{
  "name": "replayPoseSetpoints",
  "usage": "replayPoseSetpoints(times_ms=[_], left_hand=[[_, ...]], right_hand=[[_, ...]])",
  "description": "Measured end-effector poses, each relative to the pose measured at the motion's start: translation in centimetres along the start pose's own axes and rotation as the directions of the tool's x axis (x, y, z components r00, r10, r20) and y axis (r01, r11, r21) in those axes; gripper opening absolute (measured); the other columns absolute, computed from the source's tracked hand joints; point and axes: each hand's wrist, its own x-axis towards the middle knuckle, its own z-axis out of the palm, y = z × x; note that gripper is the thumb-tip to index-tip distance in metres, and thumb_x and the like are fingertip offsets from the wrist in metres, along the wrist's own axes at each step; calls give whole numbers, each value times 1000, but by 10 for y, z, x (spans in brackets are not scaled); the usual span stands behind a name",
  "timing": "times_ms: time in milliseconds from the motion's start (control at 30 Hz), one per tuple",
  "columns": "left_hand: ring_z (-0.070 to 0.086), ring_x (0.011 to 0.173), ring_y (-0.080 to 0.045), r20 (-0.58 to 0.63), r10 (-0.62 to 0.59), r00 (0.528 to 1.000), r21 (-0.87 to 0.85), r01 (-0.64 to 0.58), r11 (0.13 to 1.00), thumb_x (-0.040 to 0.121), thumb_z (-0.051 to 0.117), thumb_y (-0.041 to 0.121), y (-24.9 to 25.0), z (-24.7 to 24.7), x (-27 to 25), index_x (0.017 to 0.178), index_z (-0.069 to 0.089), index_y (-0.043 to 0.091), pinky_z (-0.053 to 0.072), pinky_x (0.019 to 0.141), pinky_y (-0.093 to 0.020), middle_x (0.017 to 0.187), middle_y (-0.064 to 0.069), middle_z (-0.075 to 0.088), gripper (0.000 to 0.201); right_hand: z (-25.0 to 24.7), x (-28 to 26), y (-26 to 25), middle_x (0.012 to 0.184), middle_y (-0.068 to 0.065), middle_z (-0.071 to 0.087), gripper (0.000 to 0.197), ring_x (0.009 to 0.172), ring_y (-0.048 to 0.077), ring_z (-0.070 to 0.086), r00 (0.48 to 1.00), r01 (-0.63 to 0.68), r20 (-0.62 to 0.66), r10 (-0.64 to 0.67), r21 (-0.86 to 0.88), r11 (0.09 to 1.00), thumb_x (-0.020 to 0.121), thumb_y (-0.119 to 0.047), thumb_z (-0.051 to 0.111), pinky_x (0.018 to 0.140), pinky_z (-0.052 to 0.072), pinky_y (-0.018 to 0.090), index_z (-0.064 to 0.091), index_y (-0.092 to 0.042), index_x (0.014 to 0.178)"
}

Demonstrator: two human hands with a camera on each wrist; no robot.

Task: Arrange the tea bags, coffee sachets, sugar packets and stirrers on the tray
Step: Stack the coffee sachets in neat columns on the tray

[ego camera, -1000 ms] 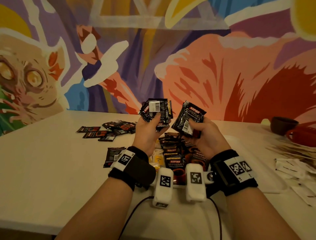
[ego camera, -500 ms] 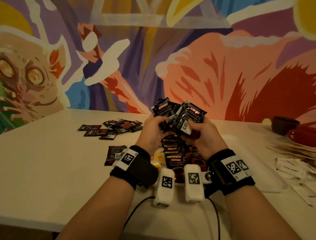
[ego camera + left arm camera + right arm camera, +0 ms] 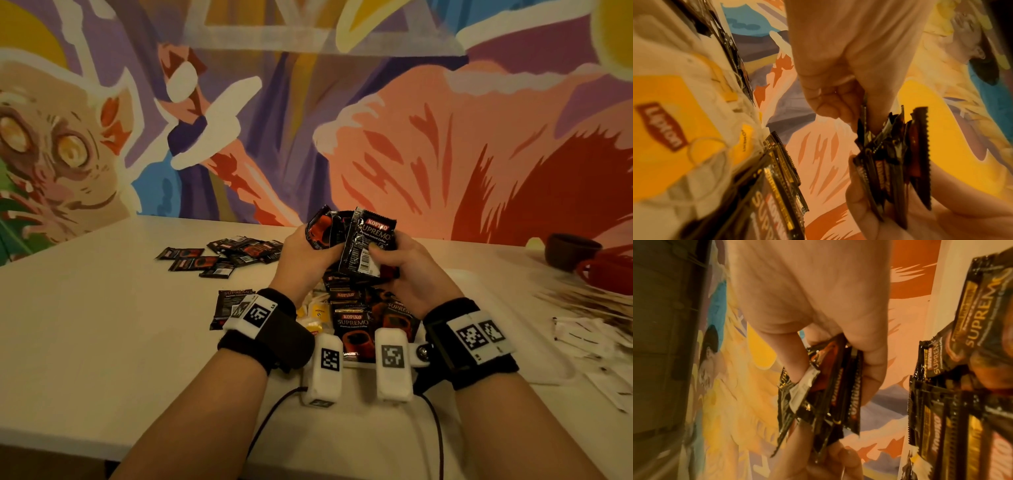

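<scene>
Both hands' grips [image 3: 346,253] now together, curled tight around upright coffee sachets [image 3: 368,246].

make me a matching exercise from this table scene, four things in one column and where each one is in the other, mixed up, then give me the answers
Things:
1. bunch of coffee sachets
2. yellow-tagged tea bags
3. brown cup
4. scattered coffee sachets

Places:
A. lying loose on the table, far left of the hands
B. held up between the left hand and the right hand
C. far right of the table, near the wall
D. below the left hand, beside a row of sachets

Pairs: 1-B, 2-D, 3-C, 4-A
</scene>
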Motion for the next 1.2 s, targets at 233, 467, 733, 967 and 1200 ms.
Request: replayPoseSetpoints(times_ms=[233, 467, 733, 967, 1200], left_hand=[[66, 101, -23, 115, -117, 986, -133, 132, 982, 87, 62, 36, 3, 0, -2, 104, 62, 12, 52, 92, -42, 108, -12, 69, 30], [65, 89, -23, 62, -215, 975, -321, 223, 921, 91, 57, 17, 8, -5, 3, 109, 64, 2, 49, 91, -42, 100, -13, 67, 24], [63, 106, -23, 379, -248, 892, -512, 425, 747, 91, 31, 59, 18, 0, -9, 119, 59, 16, 47, 98, -40, 115, -10, 67, 59], [47, 128, -32, 442, -203, 874, -681, 474, 558, 77, 52, 59, 16, -5, -11, 137, 46, 13, 31, 110, -52, 138, -18, 50, 76], [67, 80, -21, 407, -297, 864, -693, 503, 516, 79, 64, 37, 13, -10, -7, 107, 63, 13, 56, 74, -38, 96, -8, 67, 36]], right_hand=[[-3, -2, -4, 100, 5, 67, 26, 91, 22, 63, 1000, 20, 14, -22, 137, 990, 90, -2, 48, 80, 50, 42, 58, -14, 111], [-7, -1, -9, 105, 6, 65, 35, 91, 22, 63, 1000, 6, -9, -4, 171, 985, 91, -2, 46, 77, 51, 42, 50, -11, 125], [27, 3, -13, 103, 6, 65, 37, 85, 16, 66, 980, -76, 190, 56, 99, 992, 92, 2, 43, 68, 58, 28, 49, -10, 126], [55, 12, -26, 113, 7, 52, 29, 107, 23, 46, 999, -1, 35, 22, -521, 854, 90, -8, 52, 80, 39, 28, 52, -17, 117], [35, 15, -54, 151, 0, 18, 71, 138, 18, 15, 888, 456, 431, -159, -868, 195, 89, -43, 54, 113, 16, 38, 19, -24, 148]])
